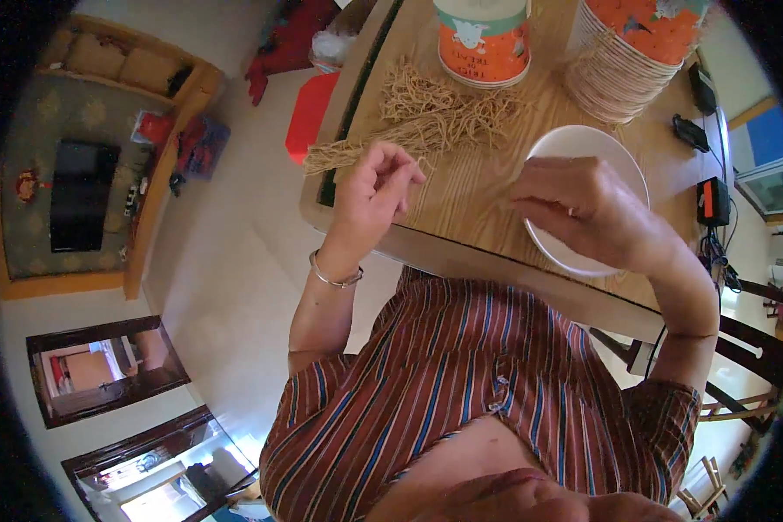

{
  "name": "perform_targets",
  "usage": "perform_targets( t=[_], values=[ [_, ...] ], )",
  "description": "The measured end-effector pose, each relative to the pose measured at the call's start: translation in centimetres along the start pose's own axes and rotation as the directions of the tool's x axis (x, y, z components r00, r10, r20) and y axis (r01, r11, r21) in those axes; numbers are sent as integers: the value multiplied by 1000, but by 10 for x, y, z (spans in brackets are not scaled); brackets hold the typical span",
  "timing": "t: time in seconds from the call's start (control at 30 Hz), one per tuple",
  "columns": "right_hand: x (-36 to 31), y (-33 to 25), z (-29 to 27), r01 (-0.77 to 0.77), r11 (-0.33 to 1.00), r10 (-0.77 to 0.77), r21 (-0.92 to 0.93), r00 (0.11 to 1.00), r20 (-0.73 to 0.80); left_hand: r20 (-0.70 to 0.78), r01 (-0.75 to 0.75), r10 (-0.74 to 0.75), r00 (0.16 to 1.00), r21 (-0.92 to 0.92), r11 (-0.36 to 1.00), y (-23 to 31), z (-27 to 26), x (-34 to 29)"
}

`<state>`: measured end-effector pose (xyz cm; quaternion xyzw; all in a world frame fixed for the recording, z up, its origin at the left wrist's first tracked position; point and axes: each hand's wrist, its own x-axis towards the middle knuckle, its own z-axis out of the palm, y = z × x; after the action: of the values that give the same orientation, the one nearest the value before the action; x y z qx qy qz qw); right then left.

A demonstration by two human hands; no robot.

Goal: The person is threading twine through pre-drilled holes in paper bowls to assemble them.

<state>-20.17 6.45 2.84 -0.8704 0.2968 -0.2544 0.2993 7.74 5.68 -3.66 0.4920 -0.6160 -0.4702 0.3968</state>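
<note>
My left hand (370, 196) is raised at the table's near left edge, thumb and fingers pinched together. A short pale strand (424, 163) shows at its fingertips, beside a heap of thin tan dried strands (444, 117) lying on the wooden table. My right hand (596, 209) hovers over a round white bowl (622, 157), its fingers drawn together and pointing left. Whatever those fingers may hold is too small or blurred to make out. The hand covers much of the bowl's inside.
An orange and teal paper tub (483, 48) stands behind the strands. Right of it is a tall stack of similar tubs (626, 74). Black adapters and cables (713, 204) lie along the table's right edge. A red stool (311, 113) stands off the left side.
</note>
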Motion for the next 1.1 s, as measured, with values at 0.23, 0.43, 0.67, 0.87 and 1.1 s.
perform_targets(
  t=[0.23,0.43,0.67,0.87,1.1],
  values=[
    [-1,-6,12,-318,880,299,352,948,109,66,-119,133,989,-182,976,58,16,25],
    [6,0,8,-334,690,373,642,924,79,124,-238,266,956,-203,950,89,35,31],
    [20,4,6,-72,129,600,989,800,-20,323,-543,467,823,205,814,94,61,26],
    [15,16,-7,-13,134,553,991,831,-64,441,-565,417,795,287,774,58,88,-3],
    [8,4,-26,-25,179,527,983,847,-75,467,-535,409,784,174,827,46,98,-29]
  ],
)
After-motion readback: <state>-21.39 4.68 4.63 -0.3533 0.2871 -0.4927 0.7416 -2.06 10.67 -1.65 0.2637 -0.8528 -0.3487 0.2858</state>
